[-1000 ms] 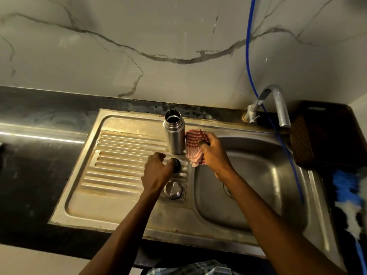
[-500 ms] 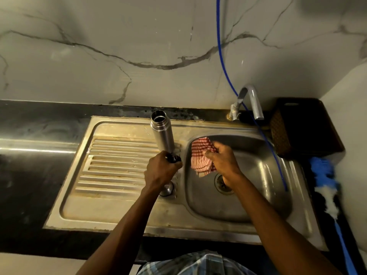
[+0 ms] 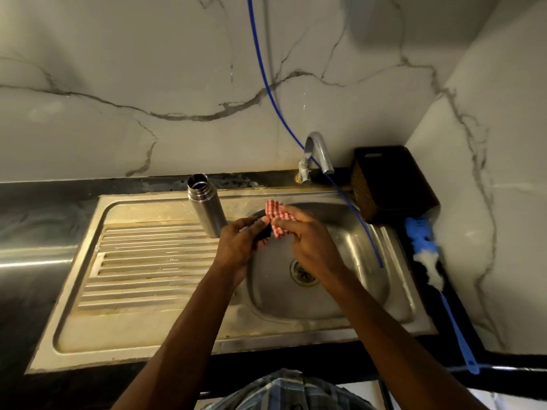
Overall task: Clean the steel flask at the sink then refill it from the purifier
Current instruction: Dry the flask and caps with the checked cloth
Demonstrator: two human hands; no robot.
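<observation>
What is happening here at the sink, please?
A person stands at a steel sink. The left hand grips a small dark object, maybe a flask part, over the basin. The right hand pinches a red-and-white checked cloth against it. The open steel flask stands upright, capless, on the ribbed drainboard. No water comes from the curved steel tap.
</observation>
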